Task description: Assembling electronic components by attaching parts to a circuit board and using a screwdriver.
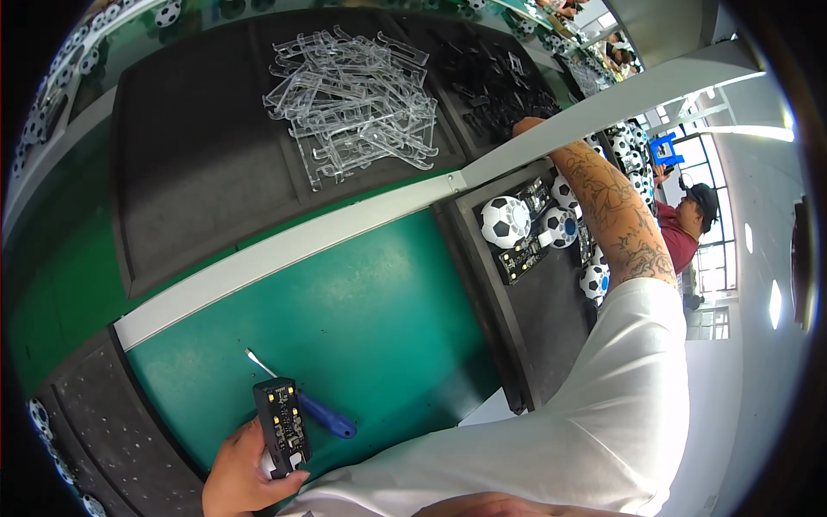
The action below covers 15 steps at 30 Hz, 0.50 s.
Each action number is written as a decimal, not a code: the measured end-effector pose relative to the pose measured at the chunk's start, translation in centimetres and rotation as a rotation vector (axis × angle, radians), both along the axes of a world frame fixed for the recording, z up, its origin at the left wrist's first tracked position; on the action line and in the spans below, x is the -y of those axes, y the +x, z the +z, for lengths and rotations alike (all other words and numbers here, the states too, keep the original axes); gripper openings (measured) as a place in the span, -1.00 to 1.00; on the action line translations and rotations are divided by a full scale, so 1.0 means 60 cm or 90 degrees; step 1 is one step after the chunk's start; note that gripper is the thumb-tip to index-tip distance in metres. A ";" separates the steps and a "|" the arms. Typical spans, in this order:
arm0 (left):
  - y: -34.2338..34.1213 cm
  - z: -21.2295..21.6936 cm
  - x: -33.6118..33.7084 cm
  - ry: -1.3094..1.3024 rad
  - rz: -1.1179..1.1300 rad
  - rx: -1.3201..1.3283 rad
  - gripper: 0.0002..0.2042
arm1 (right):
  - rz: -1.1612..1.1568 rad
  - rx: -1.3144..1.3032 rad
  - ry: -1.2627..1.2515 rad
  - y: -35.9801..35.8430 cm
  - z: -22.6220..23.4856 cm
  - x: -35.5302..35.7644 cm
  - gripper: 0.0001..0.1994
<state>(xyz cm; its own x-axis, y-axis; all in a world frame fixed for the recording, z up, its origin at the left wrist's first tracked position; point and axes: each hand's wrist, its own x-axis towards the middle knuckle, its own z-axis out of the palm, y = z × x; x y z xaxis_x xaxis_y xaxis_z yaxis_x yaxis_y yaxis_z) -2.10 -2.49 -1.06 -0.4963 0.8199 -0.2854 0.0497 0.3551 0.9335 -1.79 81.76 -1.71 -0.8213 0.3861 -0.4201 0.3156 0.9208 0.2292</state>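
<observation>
Nearer than the white metal bar [345, 228], the left hand [239, 474] grips a black circuit-board module [282, 418], with a blue-handled screwdriver [329, 418] partly behind it on the green work surface [362, 319]; beyond the bar lie clear plastic brackets [353, 103]; right of those, also beyond the bar, the right hand [528, 126], partly hidden, is at small black parts [495, 82].

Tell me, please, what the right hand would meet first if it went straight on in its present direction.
Most likely the black parts heaped there: the right hand points into them. Depth is unclear, so it may already touch them.
</observation>
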 end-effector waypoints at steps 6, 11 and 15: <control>-0.008 0.000 -0.007 0.039 -0.008 0.021 -0.26 | -0.026 0.017 -0.007 -0.017 0.059 0.115 -0.60; -0.004 -0.002 -0.013 0.059 0.005 0.025 -0.26 | -0.002 -0.012 0.071 0.004 0.214 0.123 -0.63; -0.008 0.016 -0.015 -0.008 0.034 0.070 -0.25 | 0.024 -0.040 0.120 -0.040 0.266 0.212 -0.65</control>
<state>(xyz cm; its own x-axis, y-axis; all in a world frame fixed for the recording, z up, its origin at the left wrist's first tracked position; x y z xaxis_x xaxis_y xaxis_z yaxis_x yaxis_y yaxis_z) -2.60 -1.56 -0.08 -0.5040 0.7891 -0.3511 -0.0725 0.3664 0.9276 -4.19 69.06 14.24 -0.8592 0.4208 -0.2912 0.3002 0.8753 0.3791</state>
